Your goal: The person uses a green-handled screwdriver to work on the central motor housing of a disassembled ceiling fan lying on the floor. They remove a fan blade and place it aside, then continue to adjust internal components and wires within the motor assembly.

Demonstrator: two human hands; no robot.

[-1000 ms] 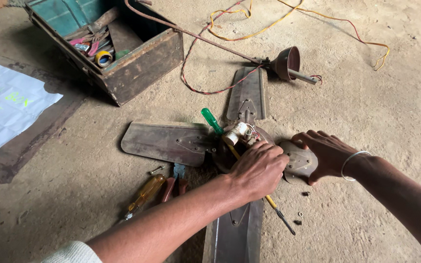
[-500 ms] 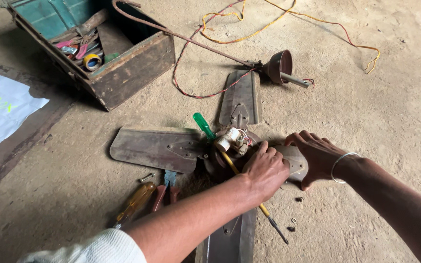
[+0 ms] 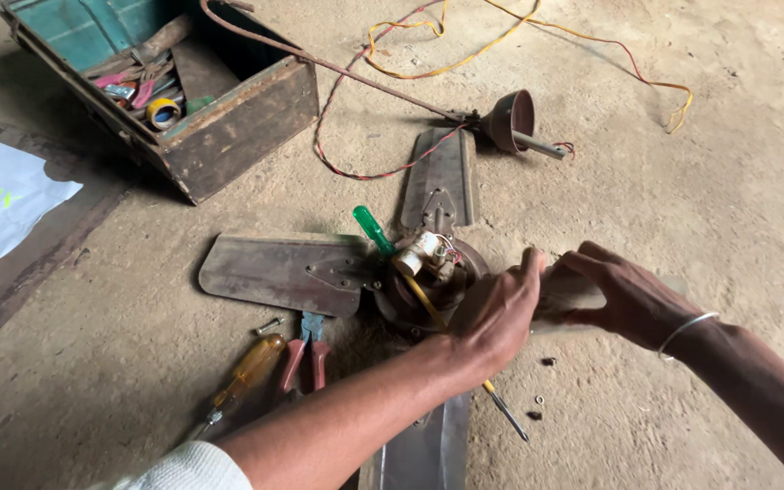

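My left hand (image 3: 492, 318) was closed over the root of the 3 o'clock blade (image 3: 575, 292), just beside the hub (image 3: 428, 283). My right hand (image 3: 619, 295) gripped the same blade further out, fingers curled over its top. The blade was blurred between them, so I judged I was working it loose at its bracket. The next move called for a steady pull with both hands and care for the loose nuts (image 3: 537, 399) on the floor at 5 o'clock.

A thin screwdriver (image 3: 506, 414) ran under my left wrist. At 8 o'clock lay pliers (image 3: 306, 349) and an amber screwdriver (image 3: 247, 374). Another blade (image 3: 279, 272) pointed to 9 o'clock, and a green screwdriver (image 3: 374, 229) leaned on the hub at 11. Further off a blade (image 3: 437, 177) pointed to 12, then came the downrod cup (image 3: 510, 118), the wires (image 3: 465, 65) and the toolbox (image 3: 229, 122).

Compared with half a second earlier, both hands stayed on that blade and my right hand had slid slightly outward. Nothing else had moved.
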